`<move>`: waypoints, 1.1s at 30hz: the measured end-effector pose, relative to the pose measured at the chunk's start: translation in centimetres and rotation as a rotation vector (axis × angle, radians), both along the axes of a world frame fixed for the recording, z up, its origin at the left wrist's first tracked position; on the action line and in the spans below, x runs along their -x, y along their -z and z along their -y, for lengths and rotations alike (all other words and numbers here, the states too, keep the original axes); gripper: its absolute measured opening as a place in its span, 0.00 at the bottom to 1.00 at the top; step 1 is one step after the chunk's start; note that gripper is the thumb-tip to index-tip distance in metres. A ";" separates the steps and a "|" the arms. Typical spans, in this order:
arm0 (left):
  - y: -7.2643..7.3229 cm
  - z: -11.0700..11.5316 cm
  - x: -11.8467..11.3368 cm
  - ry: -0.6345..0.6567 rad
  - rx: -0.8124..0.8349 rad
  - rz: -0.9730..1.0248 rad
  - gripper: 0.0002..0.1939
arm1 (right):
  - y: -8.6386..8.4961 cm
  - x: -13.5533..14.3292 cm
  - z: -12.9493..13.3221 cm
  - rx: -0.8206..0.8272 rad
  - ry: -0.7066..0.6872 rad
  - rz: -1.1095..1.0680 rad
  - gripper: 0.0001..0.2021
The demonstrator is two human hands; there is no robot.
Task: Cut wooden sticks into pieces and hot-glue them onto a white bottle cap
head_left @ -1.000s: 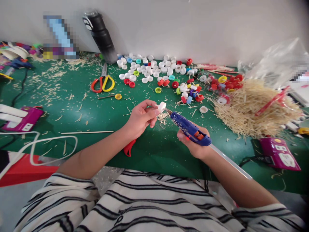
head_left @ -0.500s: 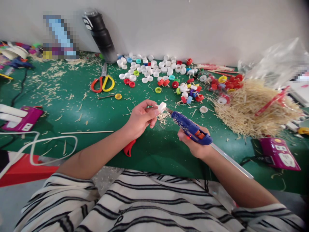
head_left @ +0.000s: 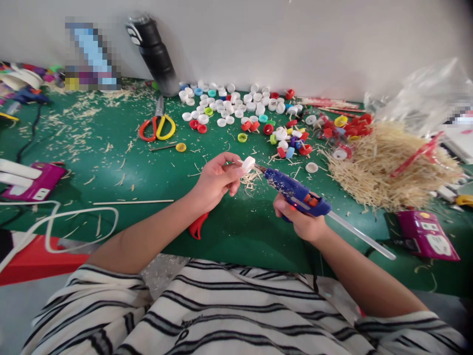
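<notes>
Between thumb and fingers, my left hand [head_left: 220, 180] pinches a white bottle cap [head_left: 249, 164], held on its edge above the table. My right hand [head_left: 301, 217] is wrapped round a blue glue gun [head_left: 291, 190] with a small red light lit. Its metal nozzle points left and ends close beside the cap; whether they touch I cannot tell. A clear glue stick [head_left: 362, 235] juts from the gun's rear. Under the cap lies a little heap of wood slivers [head_left: 251, 181]. Part of a red object [head_left: 198, 227] shows beneath my left forearm.
Many loose caps [head_left: 251, 106] lie at the back of the green table [head_left: 229, 246]. Scissors [head_left: 158, 123] and a black bottle [head_left: 153, 54] stand left of them. At right are a pile of thin sticks [head_left: 391, 167] and a purple box [head_left: 428, 235]. A white cable [head_left: 83, 209] loops at left.
The glue gun has shifted slightly right and turned a little in my right hand, its nozzle drawing back a bit. My left hand and the cap have hardly moved.
</notes>
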State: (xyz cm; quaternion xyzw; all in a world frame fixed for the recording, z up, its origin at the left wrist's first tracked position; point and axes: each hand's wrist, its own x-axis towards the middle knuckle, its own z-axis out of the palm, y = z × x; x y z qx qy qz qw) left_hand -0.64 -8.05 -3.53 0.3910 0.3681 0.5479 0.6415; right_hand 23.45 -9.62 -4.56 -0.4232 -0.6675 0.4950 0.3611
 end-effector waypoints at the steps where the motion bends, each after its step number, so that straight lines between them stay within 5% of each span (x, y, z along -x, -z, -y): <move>1: 0.0 0.0 0.0 0.000 -0.002 0.001 0.16 | 0.0 0.0 -0.1 0.015 -0.008 -0.006 0.20; 33: -0.3 0.0 0.2 0.045 0.005 0.045 0.20 | -0.4 0.3 -0.3 -0.008 -0.058 -0.058 0.23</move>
